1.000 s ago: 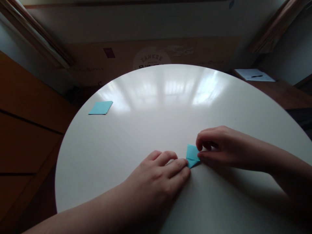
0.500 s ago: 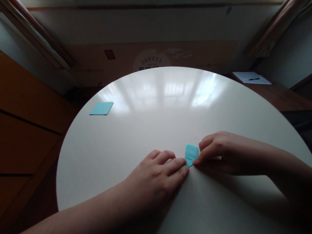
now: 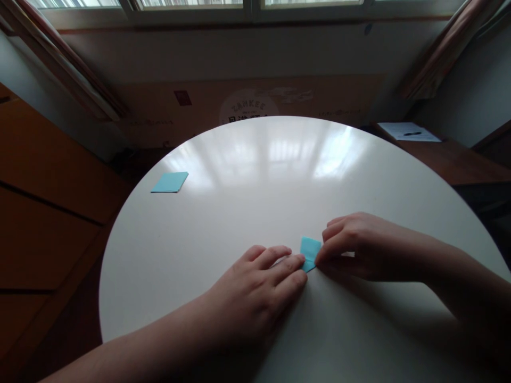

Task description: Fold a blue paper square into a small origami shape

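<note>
Nearby, blue paper (image 3: 310, 247) on bench (image 3: 223, 218), left hand (image 3: 257, 287) touching one edge, fingers slightly apart, right hand (image 3: 355, 239) at the other, grip unclear

Folded light-blue paper (image 3: 310, 247): lower-left part under left hand's (image 3: 265, 284) fingertips, right corner under right hand's (image 3: 349, 242). Can't tell pinch vs press on either; right palm side hidden. Both forearms run out of frame. Surface (image 3: 239, 215): near edge cut off at bottom, its far edge hides the bottom of the printed panel (image 3: 151, 106); smaller print unreadable. Light-blue paper stack (image 3: 170, 182) by surface's far-left edge: sheet count too fine. White sheet (image 3: 399, 129) beyond far-right edge: content illegible. Window (image 3: 252, 13) cropped at top.
</note>
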Available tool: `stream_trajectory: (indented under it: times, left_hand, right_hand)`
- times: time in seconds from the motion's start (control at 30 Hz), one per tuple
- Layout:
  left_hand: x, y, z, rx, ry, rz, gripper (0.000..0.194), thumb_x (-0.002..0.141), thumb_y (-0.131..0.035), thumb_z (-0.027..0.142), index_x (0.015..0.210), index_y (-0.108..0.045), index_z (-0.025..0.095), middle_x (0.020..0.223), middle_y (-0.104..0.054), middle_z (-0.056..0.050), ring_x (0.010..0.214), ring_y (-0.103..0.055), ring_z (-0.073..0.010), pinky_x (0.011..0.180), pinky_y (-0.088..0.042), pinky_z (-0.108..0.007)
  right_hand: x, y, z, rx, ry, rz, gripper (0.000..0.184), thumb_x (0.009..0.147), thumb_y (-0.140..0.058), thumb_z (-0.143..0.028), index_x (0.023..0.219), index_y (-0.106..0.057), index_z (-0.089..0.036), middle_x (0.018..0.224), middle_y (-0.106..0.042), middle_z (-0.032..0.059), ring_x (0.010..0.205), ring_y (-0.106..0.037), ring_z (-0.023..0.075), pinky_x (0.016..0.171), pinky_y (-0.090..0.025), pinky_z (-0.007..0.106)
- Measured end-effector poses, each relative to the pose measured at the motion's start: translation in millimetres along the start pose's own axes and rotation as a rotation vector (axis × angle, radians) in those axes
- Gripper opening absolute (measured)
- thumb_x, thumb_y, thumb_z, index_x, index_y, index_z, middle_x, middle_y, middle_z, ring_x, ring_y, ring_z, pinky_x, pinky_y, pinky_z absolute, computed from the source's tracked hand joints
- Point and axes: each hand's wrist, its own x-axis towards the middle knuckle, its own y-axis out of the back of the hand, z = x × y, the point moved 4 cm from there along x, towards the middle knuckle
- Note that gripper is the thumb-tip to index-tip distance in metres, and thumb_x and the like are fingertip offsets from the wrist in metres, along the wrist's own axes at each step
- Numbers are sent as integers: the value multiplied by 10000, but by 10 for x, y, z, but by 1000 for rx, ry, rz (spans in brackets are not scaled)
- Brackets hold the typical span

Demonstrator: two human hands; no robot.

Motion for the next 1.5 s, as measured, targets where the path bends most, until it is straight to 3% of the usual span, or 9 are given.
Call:
stream_trajectory:
  times: [0.23,0.37,0.57,0.83,1.0,1.3,1.43,1.5]
  left_hand:
    - [-1,-42,55,-31,36,21,473,929,-539,477,1300,-553,183,1268,-612,-133,1143,-544,-321,989,-427,-500]
    - [-24,-45,14,-46,-4,47,524,911,-567,460,1353,-524,181,1309,-600,-142,1303,-477,-362,1146,-291,-623]
    - [-22,32,-97,-23,-168,78,307,962,-530,277,1231,-597,144,1263,-657,-114,1269,-545,-253,1178,-352,-447]
    - [-21,118,-130,27,-218,194,125,943,-557,136,981,-676,147,1086,-718,-78,1019,-669,-181,1095,-466,-361]
    - [-9,160,-167,87,-169,283,181,960,-540,133,1088,-667,144,1162,-723,-77,1140,-640,-211,1080,-477,-381]
    - [8,122,-96,54,-181,159,215,976,-476,131,1084,-661,115,930,-707,-74,840,-606,-202,769,-527,-334]
    - [-7,76,-147,102,-130,225,272,989,-455,156,1210,-610,133,1038,-690,-92,926,-592,-227,792,-509,-364]
    - [-5,39,-171,124,-97,193,302,995,-453,191,1262,-588,156,1097,-674,-100,968,-582,-244,802,-506,-383]
  right_hand:
    - [45,-41,-28,-109,1,84,163,896,-630,-193,905,-768,-279,787,-683,-11,679,-551,124,597,-313,256]
    - [62,-64,-111,-133,-71,102,148,922,-613,-264,876,-753,-268,784,-674,-7,675,-556,133,590,-295,266]
    - [82,-76,-225,-204,-124,105,170,929,-585,-260,792,-673,-211,775,-659,9,666,-542,148,566,-248,274]
    - [70,-103,-258,-163,23,81,221,926,-540,-97,794,-656,-231,795,-660,-25,698,-504,140,587,-269,276]
    - [69,-121,-269,-215,87,66,168,928,-553,-110,865,-662,-221,832,-675,-14,726,-508,158,625,-305,298]
    - [39,-85,-263,-228,142,103,201,956,-533,-120,922,-703,-223,860,-693,21,756,-516,164,597,-280,291]
    - [21,-110,-228,-232,130,95,178,951,-552,-128,907,-694,-228,829,-678,13,744,-503,168,608,-275,292]
    - [12,-130,-203,-211,127,89,165,943,-570,-134,931,-694,-242,830,-675,3,748,-514,166,619,-286,291]
